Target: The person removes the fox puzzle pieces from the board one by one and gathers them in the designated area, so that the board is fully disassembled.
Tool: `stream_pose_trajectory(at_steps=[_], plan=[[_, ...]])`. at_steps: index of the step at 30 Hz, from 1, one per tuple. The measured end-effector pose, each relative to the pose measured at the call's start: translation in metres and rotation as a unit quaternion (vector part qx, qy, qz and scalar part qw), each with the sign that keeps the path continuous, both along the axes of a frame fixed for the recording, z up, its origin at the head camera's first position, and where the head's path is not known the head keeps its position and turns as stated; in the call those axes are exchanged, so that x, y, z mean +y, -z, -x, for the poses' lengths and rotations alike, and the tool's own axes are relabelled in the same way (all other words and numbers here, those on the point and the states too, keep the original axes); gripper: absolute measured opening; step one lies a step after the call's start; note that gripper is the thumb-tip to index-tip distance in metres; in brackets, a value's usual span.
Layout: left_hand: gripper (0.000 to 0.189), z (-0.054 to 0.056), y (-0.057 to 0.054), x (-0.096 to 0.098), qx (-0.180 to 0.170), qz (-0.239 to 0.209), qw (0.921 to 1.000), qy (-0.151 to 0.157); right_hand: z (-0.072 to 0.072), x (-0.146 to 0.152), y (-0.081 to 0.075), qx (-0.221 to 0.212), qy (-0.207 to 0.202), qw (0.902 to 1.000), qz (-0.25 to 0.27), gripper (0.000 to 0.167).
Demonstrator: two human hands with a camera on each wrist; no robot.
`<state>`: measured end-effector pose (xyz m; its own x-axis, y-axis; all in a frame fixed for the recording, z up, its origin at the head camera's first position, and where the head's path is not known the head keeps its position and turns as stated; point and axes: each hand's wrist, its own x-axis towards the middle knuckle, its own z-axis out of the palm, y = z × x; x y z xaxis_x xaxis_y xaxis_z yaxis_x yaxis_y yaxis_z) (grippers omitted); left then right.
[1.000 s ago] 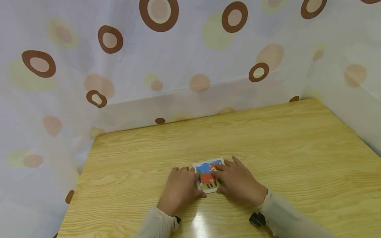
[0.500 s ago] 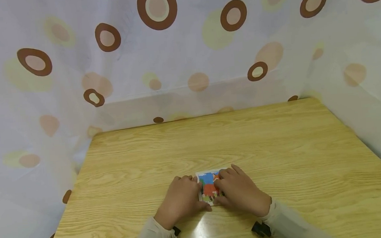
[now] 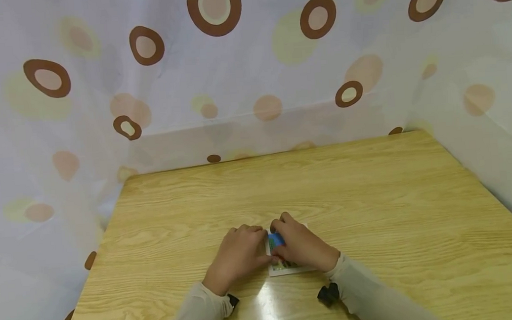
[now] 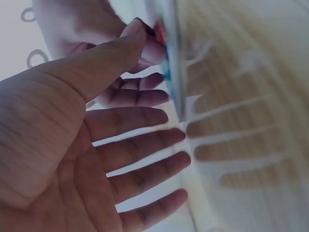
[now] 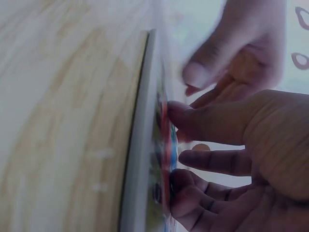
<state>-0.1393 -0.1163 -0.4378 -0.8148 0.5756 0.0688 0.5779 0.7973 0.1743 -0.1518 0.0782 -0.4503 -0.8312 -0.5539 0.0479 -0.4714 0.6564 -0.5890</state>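
Observation:
A small square picture board (image 3: 275, 272) with a white rim lies on the table, its fox picture mostly covered by my right hand (image 3: 304, 245). The right wrist view shows that hand's thumb and bent fingertips on the picture's face, spread apart along the board (image 5: 140, 159). At the board's left edge is my left hand (image 3: 237, 254), its thumb reaching towards the lower left corner. Seen from the left wrist, this hand's fingers are nearly straight and spread, fingertips down by the tabletop beside the board's edge (image 4: 178, 72), with nothing between them and the thumb.
The wood-grain table (image 3: 187, 199) stretches away to a white curtain (image 3: 241, 81) with brown and peach circles, which hangs at the back and both sides. Dark wrist mounts (image 3: 328, 294) sit under the sleeves. Light glares off the table's front.
The board first slid towards the body between both hands. My right hand has since moved left across the picture, close to the left hand, uncovering the board's right rim.

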Motion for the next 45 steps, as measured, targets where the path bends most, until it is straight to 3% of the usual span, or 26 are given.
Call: stream_pose_trajectory(at_steps=[6,14,27,31,37,41,45], plan=[[0.08,0.006,0.002,0.002,-0.027,0.061,0.9975,-0.022,0.007,0.0,-0.001,-0.034,0.027,0.9991,-0.006,0.03],[0.078,0.007,-0.001,0.0,-0.05,0.06,0.9965,-0.029,0.015,0.0,-0.001,-0.05,0.004,0.9987,0.0,0.022],[0.083,0.004,0.004,0.001,-0.073,0.051,0.9953,-0.037,0.019,-0.003,0.001,-0.082,0.011,0.9964,-0.018,0.014],[0.083,0.004,0.005,0.001,-0.071,0.051,0.9955,-0.036,0.016,-0.003,-0.002,-0.064,0.013,0.9977,-0.019,0.01],[0.083,0.004,0.005,0.001,-0.068,0.044,0.9962,-0.032,0.006,-0.005,-0.007,0.001,-0.004,0.9995,-0.032,0.013],[0.093,0.003,0.003,0.0,-0.071,0.05,0.9956,-0.034,0.001,-0.006,-0.012,0.047,-0.013,0.998,-0.041,0.013],[0.107,0.002,0.001,-0.001,-0.078,0.066,0.9943,-0.033,0.0,-0.007,-0.013,0.054,-0.004,0.9973,-0.05,0.008]])
